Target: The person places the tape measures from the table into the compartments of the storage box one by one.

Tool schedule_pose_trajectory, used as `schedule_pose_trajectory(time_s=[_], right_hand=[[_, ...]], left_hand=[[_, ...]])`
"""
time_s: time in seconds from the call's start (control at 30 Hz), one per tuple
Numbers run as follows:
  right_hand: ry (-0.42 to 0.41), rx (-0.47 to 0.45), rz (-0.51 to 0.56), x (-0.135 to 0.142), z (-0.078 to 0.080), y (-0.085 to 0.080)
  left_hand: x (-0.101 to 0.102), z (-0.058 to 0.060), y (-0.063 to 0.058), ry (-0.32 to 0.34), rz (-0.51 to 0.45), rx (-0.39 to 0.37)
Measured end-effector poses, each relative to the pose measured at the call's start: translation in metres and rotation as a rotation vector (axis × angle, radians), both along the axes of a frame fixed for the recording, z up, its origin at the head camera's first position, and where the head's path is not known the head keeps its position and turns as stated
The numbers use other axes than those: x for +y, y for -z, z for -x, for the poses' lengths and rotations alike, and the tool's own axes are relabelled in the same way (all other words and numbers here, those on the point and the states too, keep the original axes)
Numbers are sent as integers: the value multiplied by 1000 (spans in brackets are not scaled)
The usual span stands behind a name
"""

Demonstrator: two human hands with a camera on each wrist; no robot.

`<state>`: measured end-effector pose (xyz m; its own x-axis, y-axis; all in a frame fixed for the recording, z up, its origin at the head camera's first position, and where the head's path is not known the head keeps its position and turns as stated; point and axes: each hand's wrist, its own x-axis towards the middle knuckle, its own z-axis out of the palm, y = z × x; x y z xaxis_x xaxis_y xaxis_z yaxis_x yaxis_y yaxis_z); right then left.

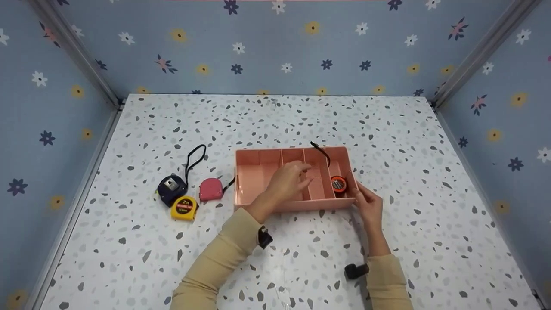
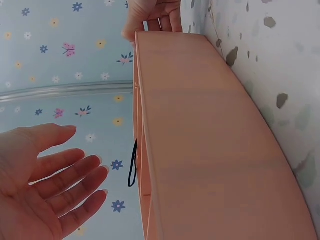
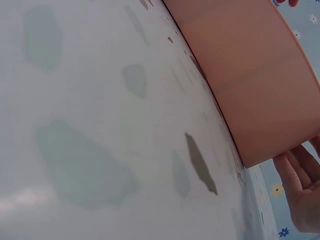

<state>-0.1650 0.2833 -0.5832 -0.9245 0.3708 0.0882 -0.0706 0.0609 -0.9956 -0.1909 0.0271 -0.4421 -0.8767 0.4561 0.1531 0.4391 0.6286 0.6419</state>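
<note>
A pink divided box (image 1: 254, 183) lies on the table with its open side up. My left hand (image 1: 287, 181) hovers above its middle compartments, fingers loosely spread and holding nothing; the left wrist view shows the bare palm beside the rim. At the right end, my right hand (image 1: 369, 206) grips the end wall near the front corner, thumb at the rim and fingers along the outside. An orange-and-black tape measure (image 1: 338, 184) sits in the rightmost compartment, its black strap (image 1: 320, 153) reaching up over the back edge.
Left of the box lie a pink tape measure (image 1: 211, 189), a yellow tape measure (image 1: 184, 208) and a dark blue tape measure (image 1: 171, 189) with a looped black strap. The speckled table (image 1: 275, 120) is bordered by flower-patterned walls (image 1: 258, 56) behind and at both sides.
</note>
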Motion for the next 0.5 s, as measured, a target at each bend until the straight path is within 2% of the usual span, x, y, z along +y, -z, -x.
schedule_pose_trajectory(time_s=[0.27,0.5], right_hand=[[7,-34,-15,-1,0,-4],[-20,-72,-43,-6,-7,-17]], left_hand=[[-20,-2,4,-67,-62,25],[-41,-5,8,-92,-121,90]])
